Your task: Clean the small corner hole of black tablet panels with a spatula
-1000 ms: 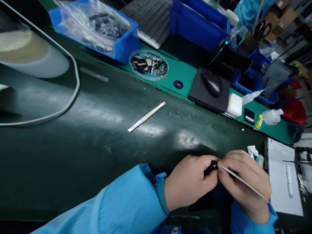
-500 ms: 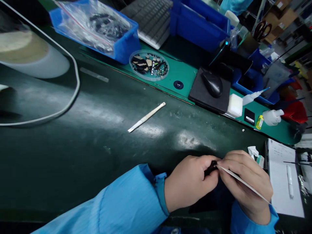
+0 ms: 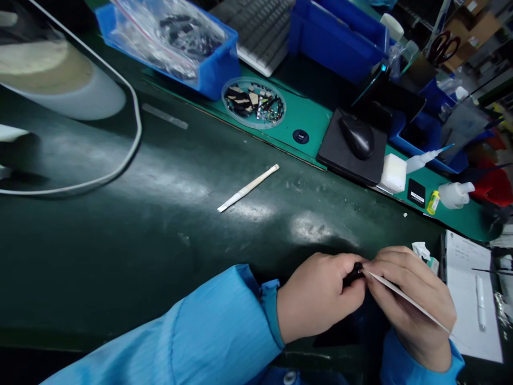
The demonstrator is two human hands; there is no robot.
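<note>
A small, rounded black part [image 3: 352, 275] is clamped in the left hand [image 3: 316, 299], a thin, straight, pale stick [image 3: 405, 297] in the right hand [image 3: 417, 305]; scratching could be caused by a skewed push.

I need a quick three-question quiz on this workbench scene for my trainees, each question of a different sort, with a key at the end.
1. True or false: the left hand grips a small black part.

2. What does the computer mouse rest on?
A) the keyboard
B) a flat black pad
C) a sheet of paper

3. Short answer: what does the right hand hold?

Key:
1. True
2. B
3. A thin pale stick-like piece
</note>
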